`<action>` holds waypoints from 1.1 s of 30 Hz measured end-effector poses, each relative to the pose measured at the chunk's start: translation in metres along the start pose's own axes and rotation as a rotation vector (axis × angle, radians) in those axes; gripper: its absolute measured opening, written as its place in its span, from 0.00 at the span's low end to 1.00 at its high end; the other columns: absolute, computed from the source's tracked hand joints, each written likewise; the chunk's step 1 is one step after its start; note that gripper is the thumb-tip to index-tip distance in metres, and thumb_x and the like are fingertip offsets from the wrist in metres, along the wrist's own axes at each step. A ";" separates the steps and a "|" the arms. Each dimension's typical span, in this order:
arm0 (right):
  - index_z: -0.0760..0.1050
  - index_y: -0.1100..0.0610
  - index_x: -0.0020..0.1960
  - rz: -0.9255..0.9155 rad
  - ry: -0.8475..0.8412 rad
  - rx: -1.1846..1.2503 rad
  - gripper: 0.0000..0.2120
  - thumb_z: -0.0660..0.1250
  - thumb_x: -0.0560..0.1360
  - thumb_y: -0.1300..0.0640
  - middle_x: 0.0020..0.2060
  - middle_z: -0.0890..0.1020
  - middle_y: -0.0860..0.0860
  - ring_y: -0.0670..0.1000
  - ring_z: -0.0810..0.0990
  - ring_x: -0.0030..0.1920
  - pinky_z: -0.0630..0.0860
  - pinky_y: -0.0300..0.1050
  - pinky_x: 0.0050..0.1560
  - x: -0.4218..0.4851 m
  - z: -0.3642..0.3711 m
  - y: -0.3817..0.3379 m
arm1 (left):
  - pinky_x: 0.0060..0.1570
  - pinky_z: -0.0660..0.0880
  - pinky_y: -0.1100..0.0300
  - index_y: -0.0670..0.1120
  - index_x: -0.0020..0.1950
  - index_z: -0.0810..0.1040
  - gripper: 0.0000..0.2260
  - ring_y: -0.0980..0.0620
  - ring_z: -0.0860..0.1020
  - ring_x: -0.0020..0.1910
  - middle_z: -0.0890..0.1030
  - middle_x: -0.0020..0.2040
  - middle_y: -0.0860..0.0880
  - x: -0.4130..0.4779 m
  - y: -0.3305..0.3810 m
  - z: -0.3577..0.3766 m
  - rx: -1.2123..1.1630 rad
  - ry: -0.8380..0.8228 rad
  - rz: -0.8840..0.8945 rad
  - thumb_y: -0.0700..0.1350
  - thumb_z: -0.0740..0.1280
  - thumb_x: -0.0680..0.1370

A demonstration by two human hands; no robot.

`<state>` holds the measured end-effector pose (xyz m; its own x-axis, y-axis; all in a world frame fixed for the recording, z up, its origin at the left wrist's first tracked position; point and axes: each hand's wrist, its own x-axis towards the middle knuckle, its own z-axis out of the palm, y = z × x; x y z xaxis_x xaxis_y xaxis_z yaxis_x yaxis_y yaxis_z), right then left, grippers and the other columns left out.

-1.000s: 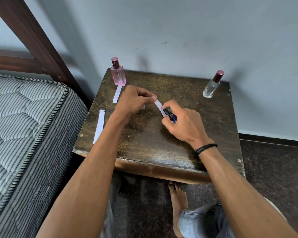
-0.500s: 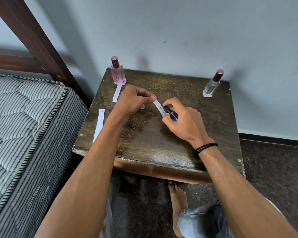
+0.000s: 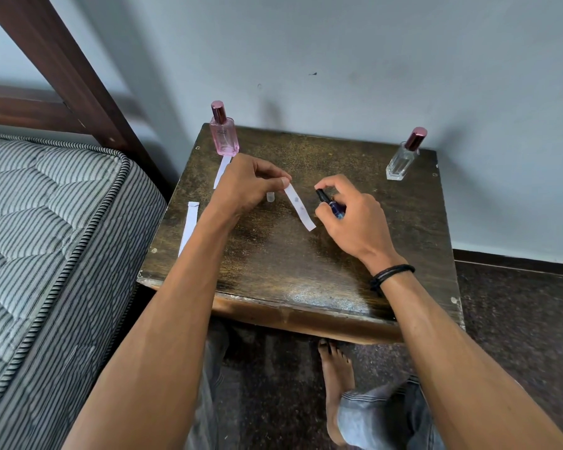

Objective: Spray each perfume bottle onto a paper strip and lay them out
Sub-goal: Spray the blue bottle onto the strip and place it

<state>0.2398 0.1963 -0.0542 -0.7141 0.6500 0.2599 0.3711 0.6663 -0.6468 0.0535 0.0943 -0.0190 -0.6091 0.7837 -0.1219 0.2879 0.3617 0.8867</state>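
Note:
My left hand (image 3: 246,186) pinches the top end of a white paper strip (image 3: 299,207), which hangs slanted above the table and shows two damp spots. My right hand (image 3: 355,219) holds a small dark blue perfume bottle (image 3: 333,206), its black nozzle pointing at the strip from a short gap away. A pink perfume bottle (image 3: 223,131) stands at the table's back left, with a paper strip (image 3: 222,170) lying in front of it. A clear bottle with a dark red cap (image 3: 403,155) stands at the back right. Another strip (image 3: 188,227) lies along the left edge.
The small dark wooden table (image 3: 290,271) stands against a grey wall. A small clear cap (image 3: 270,197) stands on the table under my left hand. A striped mattress (image 3: 46,238) and a wooden bed frame are on the left. My bare foot (image 3: 335,368) rests on the floor below.
My right hand with the blue bottle has drawn back to the right, away from the strip. The strip's whole length now shows, with damp spots on it.

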 end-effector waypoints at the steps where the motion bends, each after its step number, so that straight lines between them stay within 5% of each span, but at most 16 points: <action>1: 0.77 0.48 0.59 0.001 -0.001 -0.002 0.11 0.67 0.77 0.55 0.24 0.72 0.43 0.43 0.70 0.24 0.62 0.39 0.29 0.000 0.000 0.000 | 0.40 0.73 0.77 0.43 0.51 0.87 0.06 0.63 0.81 0.39 0.87 0.44 0.50 0.000 -0.001 0.000 0.017 0.002 0.006 0.41 0.76 0.75; 5: 0.77 0.47 0.59 0.009 -0.006 0.002 0.11 0.67 0.77 0.55 0.25 0.73 0.44 0.44 0.70 0.25 0.63 0.39 0.30 0.000 0.001 0.000 | 0.46 0.78 0.66 0.44 0.51 0.87 0.05 0.57 0.83 0.41 0.87 0.43 0.49 0.002 -0.003 0.001 0.092 -0.001 0.022 0.41 0.76 0.75; 10: 0.76 0.46 0.59 0.019 -0.012 0.009 0.11 0.66 0.77 0.54 0.26 0.74 0.44 0.46 0.71 0.25 0.63 0.40 0.30 0.001 0.002 0.001 | 0.35 0.75 0.72 0.44 0.51 0.87 0.05 0.56 0.82 0.36 0.86 0.40 0.52 0.002 -0.002 0.002 0.177 -0.002 0.038 0.41 0.75 0.76; 19: 0.76 0.46 0.60 0.013 -0.023 -0.017 0.11 0.66 0.77 0.53 0.27 0.75 0.44 0.45 0.72 0.26 0.64 0.40 0.31 0.001 0.003 0.001 | 0.41 0.79 0.64 0.44 0.52 0.87 0.06 0.47 0.85 0.44 0.87 0.44 0.47 0.002 -0.001 0.004 0.193 -0.002 0.033 0.41 0.74 0.76; 26: 0.76 0.46 0.60 0.019 -0.028 -0.024 0.12 0.66 0.77 0.53 0.26 0.74 0.42 0.43 0.71 0.26 0.65 0.41 0.34 0.002 0.003 0.000 | 0.32 0.72 0.75 0.44 0.52 0.87 0.05 0.53 0.82 0.38 0.87 0.44 0.46 0.001 0.000 0.007 0.210 0.052 0.068 0.42 0.74 0.77; 33: 0.76 0.46 0.60 0.019 -0.031 -0.021 0.12 0.65 0.77 0.53 0.28 0.77 0.45 0.46 0.74 0.27 0.67 0.42 0.34 0.002 0.003 0.000 | 0.44 0.69 0.79 0.47 0.52 0.87 0.06 0.63 0.80 0.45 0.86 0.47 0.53 0.002 0.003 0.004 0.234 0.103 0.198 0.45 0.75 0.76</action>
<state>0.2370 0.1962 -0.0553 -0.7250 0.6508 0.2253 0.3966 0.6620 -0.6359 0.0561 0.0994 -0.0184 -0.5926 0.7993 0.0994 0.5634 0.3232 0.7603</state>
